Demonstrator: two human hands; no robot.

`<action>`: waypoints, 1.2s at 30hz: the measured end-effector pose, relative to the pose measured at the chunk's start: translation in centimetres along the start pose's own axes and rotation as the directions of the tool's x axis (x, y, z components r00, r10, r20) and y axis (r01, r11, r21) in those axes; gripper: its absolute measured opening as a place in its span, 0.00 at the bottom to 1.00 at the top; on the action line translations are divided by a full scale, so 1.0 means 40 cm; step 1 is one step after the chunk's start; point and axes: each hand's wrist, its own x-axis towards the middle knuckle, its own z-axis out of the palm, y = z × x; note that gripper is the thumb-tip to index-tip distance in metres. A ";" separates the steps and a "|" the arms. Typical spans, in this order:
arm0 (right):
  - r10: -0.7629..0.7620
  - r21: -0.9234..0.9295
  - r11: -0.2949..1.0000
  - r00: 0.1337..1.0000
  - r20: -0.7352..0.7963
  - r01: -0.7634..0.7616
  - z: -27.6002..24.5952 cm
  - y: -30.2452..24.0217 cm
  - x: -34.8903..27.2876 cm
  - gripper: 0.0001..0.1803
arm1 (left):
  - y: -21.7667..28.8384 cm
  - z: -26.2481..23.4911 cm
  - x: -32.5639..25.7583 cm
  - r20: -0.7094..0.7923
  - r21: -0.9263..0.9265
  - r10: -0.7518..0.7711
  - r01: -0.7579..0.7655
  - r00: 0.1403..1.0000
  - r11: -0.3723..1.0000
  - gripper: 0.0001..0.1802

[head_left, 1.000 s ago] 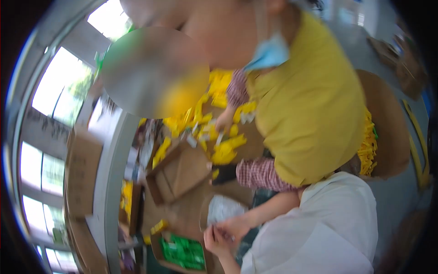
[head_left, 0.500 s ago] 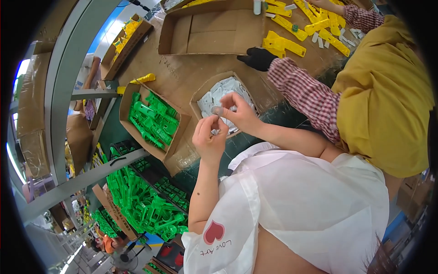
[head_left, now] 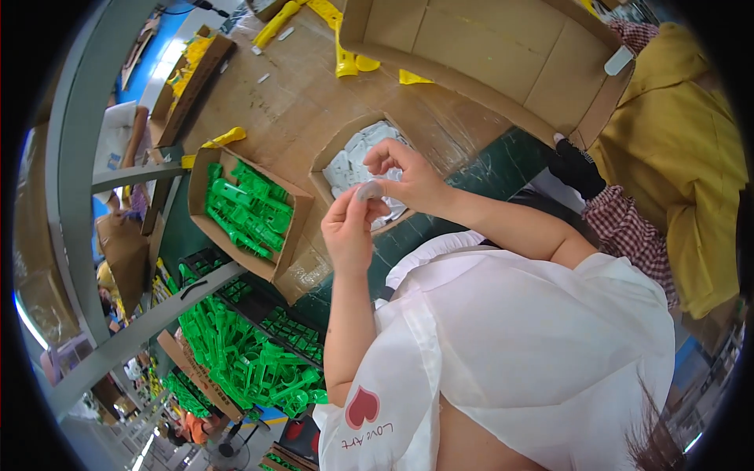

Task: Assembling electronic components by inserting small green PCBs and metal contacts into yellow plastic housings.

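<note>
My left hand (head_left: 349,235) is closed in a pinch, its fingertips against those of my right hand. My right hand (head_left: 410,182) has curled fingers, and its thumb, with a grey covering at the tip, presses on the left fingertips. Anything between them is too small or hidden to make out. Both hands are above the near edge of a small cardboard box (head_left: 320,179) filled with flat white plastic pieces (head_left: 355,157). To the left, an open cardboard box (head_left: 292,235) holds green plastic parts (head_left: 250,206).
A co-worker's black-gloved hand (head_left: 577,166) grips a large, tilted cardboard box (head_left: 487,47) at right. Yellow parts (head_left: 345,59) lie on the cardboard-covered table (head_left: 267,102). A grey metal frame (head_left: 78,173) stands left. Below it, a black crate (head_left: 294,334) sits beside heaped green parts (head_left: 236,353).
The co-worker's gloved hand has pulled the large box rightward and toward us, tilting it. My hands stay pinched together over the white pieces, my right thumb now closer against the left fingertips.
</note>
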 end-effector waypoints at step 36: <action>0.050 -0.088 0.994 0.992 -0.113 -0.060 -0.006 -0.059 -0.029 0.10 | 0.006 0.120 -0.039 0.138 0.866 0.606 -0.392 0.783 0.309 0.07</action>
